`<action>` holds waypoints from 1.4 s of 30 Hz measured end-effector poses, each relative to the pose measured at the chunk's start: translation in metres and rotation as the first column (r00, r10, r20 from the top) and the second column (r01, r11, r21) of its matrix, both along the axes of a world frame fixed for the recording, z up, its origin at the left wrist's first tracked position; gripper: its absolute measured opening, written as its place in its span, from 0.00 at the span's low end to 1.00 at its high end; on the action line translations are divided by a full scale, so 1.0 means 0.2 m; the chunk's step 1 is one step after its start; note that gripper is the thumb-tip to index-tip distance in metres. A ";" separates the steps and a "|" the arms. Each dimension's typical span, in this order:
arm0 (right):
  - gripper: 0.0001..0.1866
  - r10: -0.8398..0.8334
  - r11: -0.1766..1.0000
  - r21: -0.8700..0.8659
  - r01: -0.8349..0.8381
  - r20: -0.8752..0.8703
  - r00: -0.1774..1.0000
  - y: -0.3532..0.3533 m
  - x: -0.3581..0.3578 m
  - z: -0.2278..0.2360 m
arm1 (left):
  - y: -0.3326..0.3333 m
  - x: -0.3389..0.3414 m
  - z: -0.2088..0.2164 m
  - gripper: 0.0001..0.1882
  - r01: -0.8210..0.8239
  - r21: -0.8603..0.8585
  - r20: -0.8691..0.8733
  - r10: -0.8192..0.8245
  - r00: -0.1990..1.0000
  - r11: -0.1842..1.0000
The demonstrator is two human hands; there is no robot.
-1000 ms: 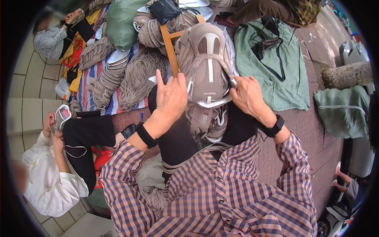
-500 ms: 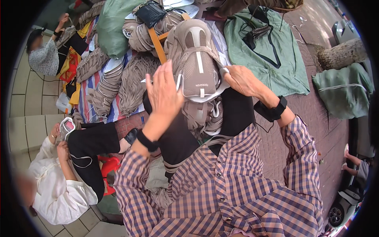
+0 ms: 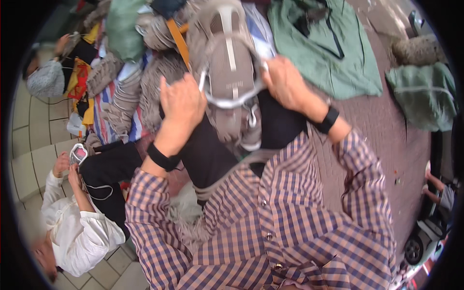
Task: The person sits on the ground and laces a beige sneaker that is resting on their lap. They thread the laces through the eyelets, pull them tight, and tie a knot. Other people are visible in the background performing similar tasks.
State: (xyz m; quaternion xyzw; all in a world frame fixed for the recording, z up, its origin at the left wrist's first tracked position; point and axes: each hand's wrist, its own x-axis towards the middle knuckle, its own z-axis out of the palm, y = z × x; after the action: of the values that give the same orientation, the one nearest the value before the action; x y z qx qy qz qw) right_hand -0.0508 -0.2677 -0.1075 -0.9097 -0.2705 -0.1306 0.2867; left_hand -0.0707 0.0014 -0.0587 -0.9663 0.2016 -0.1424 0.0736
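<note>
A taupe shoe upper point(image 3: 231, 67) with a pale centre stripe and a white lower edge lies in front of me above my knees. My left hand point(image 3: 184, 104) is closed at the left side of its white edge, blurred by motion. On the opposite side my right hand point(image 3: 289, 87) pinches the edge between thumb and curled fingers. Between the hands the white edge bows out toward me. More taupe uppers point(image 3: 234, 126) rest between my thighs, partly under the one I hold.
An orange-brown wooden bar point(image 3: 179, 44) stands left of the upper. Bundled uppers point(image 3: 121, 104) cover a striped sheet, beside a green sack point(image 3: 124, 31). Green cloth point(image 3: 331, 63) lies at far right. A co-worker in white point(image 3: 79, 237) holds a shoe upper point(image 3: 78, 153) at left.
My left hand has gone from open, fingers raised, to closed at the upper's edge. The white edge now bows out more toward me. The whole view has shifted somewhat.
</note>
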 end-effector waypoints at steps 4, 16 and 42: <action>0.06 0.016 1.000 -0.011 -0.015 0.065 0.998 -0.07 0.07 -0.04 | -0.10 0.02 0.05 0.13 0.022 -0.015 -0.082 -0.023 0.996 1.000; 0.21 -0.084 0.996 -0.040 0.082 -0.054 0.995 -0.04 0.13 -0.05 | -0.33 -0.53 -0.06 0.10 -0.123 -0.486 -0.653 -0.266 0.709 0.865; 0.29 0.600 0.731 0.682 -0.013 -0.634 0.488 -0.11 -0.35 0.46 | -0.31 -0.29 0.25 0.16 -0.806 -0.573 -0.494 -0.722 0.485 -0.149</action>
State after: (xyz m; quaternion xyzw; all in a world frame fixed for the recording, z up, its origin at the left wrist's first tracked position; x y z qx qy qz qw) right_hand -0.1198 -0.2896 -0.0153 -0.6509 -0.2155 0.2915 0.6671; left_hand -0.1286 -0.0614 -0.0090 -0.5367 -0.0365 0.2802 -0.7950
